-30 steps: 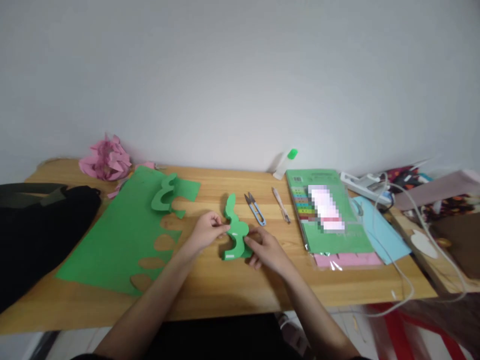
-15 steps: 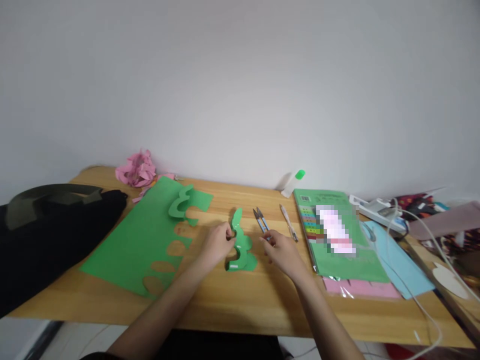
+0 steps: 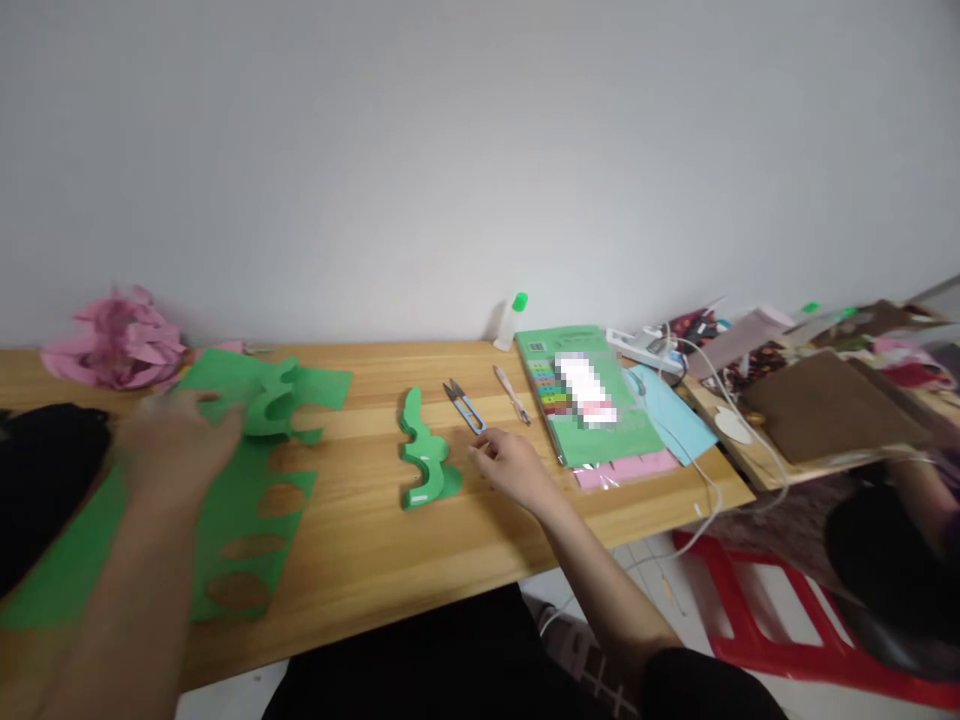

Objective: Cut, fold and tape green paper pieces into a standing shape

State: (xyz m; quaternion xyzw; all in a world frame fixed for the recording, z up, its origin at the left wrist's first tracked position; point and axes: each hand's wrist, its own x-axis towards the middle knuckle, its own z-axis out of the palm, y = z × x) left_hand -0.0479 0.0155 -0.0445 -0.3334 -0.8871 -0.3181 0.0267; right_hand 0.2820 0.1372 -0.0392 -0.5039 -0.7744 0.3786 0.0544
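A wavy green paper cut-out [image 3: 422, 457] stands on the wooden table [image 3: 367, 540] with no hand on it. My right hand [image 3: 508, 468] rests just right of it, fingers loosely curled, near the small blue-handled snips [image 3: 466, 406]. My left hand [image 3: 176, 440] is smeared by motion above the large green sheet [image 3: 247, 500] with oval holes, close to the curled green strip [image 3: 279, 400] on that sheet. Whether its fingers hold anything I cannot make out.
A pink paper flower [image 3: 116, 338] lies at the back left, a black bag [image 3: 37, 470] at the left edge. A wooden stick [image 3: 511, 393], a glue bottle [image 3: 509, 320], a pack of coloured paper [image 3: 585, 400], a power strip with cables [image 3: 645, 348] and a red stool [image 3: 757, 610] are to the right.
My left hand let go of the wavy cut-out and swung left over the large green sheet. My right hand stays near the snips. The view turned to the right.
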